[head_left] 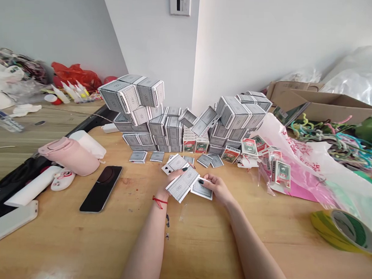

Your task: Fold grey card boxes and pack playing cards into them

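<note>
My left hand [169, 181], with a red string on the wrist, is closed on several joined playing cards [182, 183] showing patterned grey backs; a spade face peeks out at their upper left. My right hand [216, 187] pinches another playing card [202, 190] by its upper right, thumb on its back. This card's left edge meets or overlaps the joined cards; whether it is attached, I cannot tell. Beyond my hands, small piles of cards [138, 156] lie face down. Behind them stand stacked blocks made of cards [166, 130], tall on the left and right.
Boxed card decks [231, 154] and a pink plastic bag [307, 172] lie right, with a tape roll [343, 230] nearer me. Left are a black phone [101, 189], a pink tumbler [70, 156] and a white mouse [63, 180]. A cardboard box [324, 105] stands back right.
</note>
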The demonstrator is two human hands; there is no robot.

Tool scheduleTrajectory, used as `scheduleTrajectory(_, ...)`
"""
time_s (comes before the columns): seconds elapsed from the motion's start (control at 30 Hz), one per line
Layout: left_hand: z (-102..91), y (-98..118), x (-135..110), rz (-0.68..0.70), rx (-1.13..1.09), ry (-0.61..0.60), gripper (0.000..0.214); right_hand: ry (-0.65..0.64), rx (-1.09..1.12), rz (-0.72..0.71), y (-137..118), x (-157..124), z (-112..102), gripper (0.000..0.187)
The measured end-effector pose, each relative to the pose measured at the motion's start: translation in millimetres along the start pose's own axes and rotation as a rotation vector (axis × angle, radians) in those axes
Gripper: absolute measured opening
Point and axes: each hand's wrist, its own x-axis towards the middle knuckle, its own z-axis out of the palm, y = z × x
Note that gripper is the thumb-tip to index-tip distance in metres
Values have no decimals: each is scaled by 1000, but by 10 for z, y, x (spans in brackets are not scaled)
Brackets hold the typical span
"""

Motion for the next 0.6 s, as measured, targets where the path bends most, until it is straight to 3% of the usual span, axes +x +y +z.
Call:
scheduleTrajectory(0.17, 19, -15, 93, 152, -20, 119, 23, -167, 22, 81, -24, -53, 91, 36)
scheduleTrajectory(0.3, 26, -17, 87, 178, -84, 117, 21, -135, 6, 23, -16, -41, 108, 35)
scheduleTrajectory(0.5, 62, 44, 61, 164, -177, -117, 14, -66, -47, -31, 7, -16, 68, 34)
scheduleTrajectory(0.6, 77, 75, 70, 191, -195, -173, 5, -10, -89, -56, 15, -9, 70, 35)
